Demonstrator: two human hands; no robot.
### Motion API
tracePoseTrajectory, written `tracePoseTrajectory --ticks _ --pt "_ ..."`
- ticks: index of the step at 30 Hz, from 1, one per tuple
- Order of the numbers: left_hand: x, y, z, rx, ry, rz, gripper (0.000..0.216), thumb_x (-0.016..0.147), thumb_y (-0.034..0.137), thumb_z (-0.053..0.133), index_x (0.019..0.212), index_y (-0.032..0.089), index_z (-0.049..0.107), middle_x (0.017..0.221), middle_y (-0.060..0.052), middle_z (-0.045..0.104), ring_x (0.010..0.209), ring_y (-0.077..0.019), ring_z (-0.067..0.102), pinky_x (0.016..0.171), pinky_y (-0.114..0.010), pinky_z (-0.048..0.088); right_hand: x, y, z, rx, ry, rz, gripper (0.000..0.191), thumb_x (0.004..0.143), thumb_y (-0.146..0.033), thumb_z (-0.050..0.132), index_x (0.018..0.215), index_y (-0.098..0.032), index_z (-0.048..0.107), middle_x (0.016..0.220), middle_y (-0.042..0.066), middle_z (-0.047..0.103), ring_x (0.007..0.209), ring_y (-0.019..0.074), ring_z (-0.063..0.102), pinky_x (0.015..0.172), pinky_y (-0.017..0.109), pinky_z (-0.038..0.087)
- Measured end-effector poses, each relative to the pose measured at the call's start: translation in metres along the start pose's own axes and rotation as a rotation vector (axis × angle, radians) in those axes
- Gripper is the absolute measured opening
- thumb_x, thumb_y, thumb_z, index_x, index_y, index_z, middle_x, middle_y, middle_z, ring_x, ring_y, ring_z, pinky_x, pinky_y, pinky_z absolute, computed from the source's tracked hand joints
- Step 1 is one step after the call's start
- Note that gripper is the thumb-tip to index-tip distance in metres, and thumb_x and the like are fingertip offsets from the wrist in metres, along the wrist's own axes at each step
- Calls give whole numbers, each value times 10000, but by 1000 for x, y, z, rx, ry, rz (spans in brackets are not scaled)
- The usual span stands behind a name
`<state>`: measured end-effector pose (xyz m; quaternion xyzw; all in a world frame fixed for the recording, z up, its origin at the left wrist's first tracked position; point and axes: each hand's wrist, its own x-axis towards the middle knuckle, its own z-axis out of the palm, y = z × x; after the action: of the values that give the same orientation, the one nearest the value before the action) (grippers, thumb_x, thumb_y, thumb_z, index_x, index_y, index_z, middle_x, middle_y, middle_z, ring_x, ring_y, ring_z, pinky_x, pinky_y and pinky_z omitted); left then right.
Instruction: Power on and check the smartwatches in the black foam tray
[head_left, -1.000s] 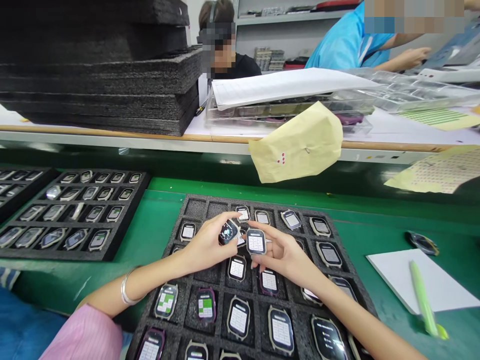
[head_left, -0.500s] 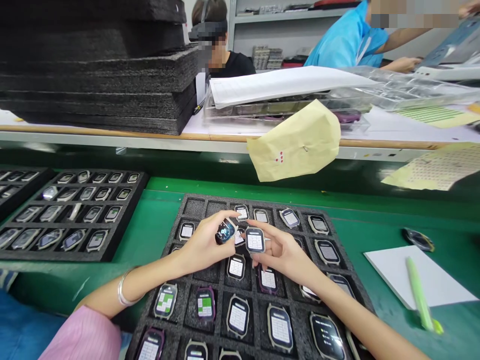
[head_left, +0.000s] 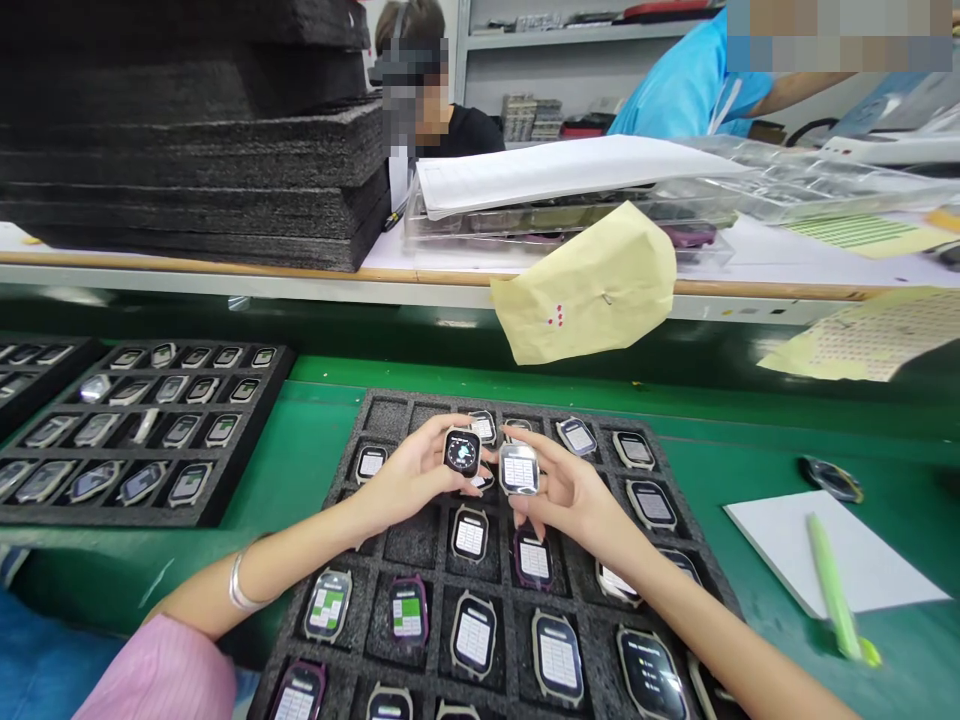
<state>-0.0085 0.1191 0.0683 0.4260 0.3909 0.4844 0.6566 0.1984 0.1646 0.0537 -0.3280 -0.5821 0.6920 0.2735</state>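
My left hand (head_left: 411,468) is closed around a smartwatch body (head_left: 461,453) without a strap; its dark screen shows a round coloured picture. Beside it, my right hand (head_left: 566,482) grips a second smartwatch body (head_left: 519,469), whose lit screen shows a white grid. Both are held apart, faces toward me, above a black foam tray (head_left: 409,545). In the tray's compartments lie several more watch bodies, among them a purple one (head_left: 409,610) with a green and white screen and a pale-framed one (head_left: 474,634). My hands hide part of the upper compartments.
Another foam tray (head_left: 214,490) with watches lies to the left. White paper (head_left: 885,570) with a green pen (head_left: 834,585) is at the right, near a dark coiled item (head_left: 831,478). Stacked black foam (head_left: 225,215) stands on the shelf. Two people are behind it.
The watch in my left hand has turned its face toward me and now shows fully. My right hand's watch has shifted slightly right and up, its screen catching more glare.
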Motion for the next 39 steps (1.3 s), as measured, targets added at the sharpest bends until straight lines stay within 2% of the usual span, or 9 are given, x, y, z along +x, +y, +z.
tracePoseTrajectory --ticks 10,16,19,23,26,30,34,36,39 --pt "-4 1 1 -28 -61 57 476 720 104 607 1178 197 519 1032 -78 652 999 -240 629 791 -388 571 -1 1 -2 -1 -15 -18 606 804 -203 689 1354 -182 437 811 24 636 588 135 623 459 199 480" --pt "-5 -3 0 -11 -97 76 419 788 139 596 1188 196 485 1043 -85 623 1006 -227 620 800 -375 569 -1 1 -1 10 -12 -23 559 804 -194 692 1322 -168 482 808 30 646 562 140 630 433 210 460" --pt "-6 -5 0 56 -86 74 415 798 154 611 1181 198 457 1004 -70 600 906 -194 627 709 -301 557 -1 1 0 -10 -9 -24 549 819 -208 680 1329 -168 481 773 25 642 570 153 636 439 223 464" --pt "-7 -8 -3 309 36 95 369 786 169 635 1121 195 484 842 3 525 654 -104 530 540 -203 435 -3 1 0 -48 -33 -40 564 847 -234 659 1364 -162 444 699 20 651 567 162 627 460 235 465" --pt "-8 -8 -4 495 72 139 295 791 159 589 1078 188 525 794 21 508 656 -114 505 607 -233 432 -4 0 0 -96 -49 -48 552 876 -272 637 1379 -176 432 685 28 668 543 160 606 484 250 476" --pt "-13 -8 -1 616 55 196 336 777 116 567 1099 197 523 915 -9 573 799 -153 548 724 -261 452 -5 -3 3 -137 -43 -60 459 880 -322 643 1299 -183 517 667 20 659 525 149 588 485 237 470" --pt "-17 -12 6 558 -79 186 635 829 176 599 1382 231 292 980 -35 571 825 -169 588 745 -285 501 -4 -4 5 -126 -70 -57 334 845 -410 686 1076 -172 651 713 28 656 509 123 566 501 231 481" --pt "-19 -14 8 603 -110 256 725 857 199 599 1448 249 182 1142 -82 550 1014 -206 577 889 -342 485 -4 -1 5 -72 -74 -68 349 810 -456 717 1014 -179 659 735 24 643 524 123 573 505 228 488" --pt "-19 -15 10 807 -67 432 626 879 252 610 1415 271 288 1218 -98 526 1131 -240 518 961 -394 441 -3 5 3 -34 -66 -76 380 759 -483 760 977 -184 672 791 18 616 522 108 559 500 222 487"
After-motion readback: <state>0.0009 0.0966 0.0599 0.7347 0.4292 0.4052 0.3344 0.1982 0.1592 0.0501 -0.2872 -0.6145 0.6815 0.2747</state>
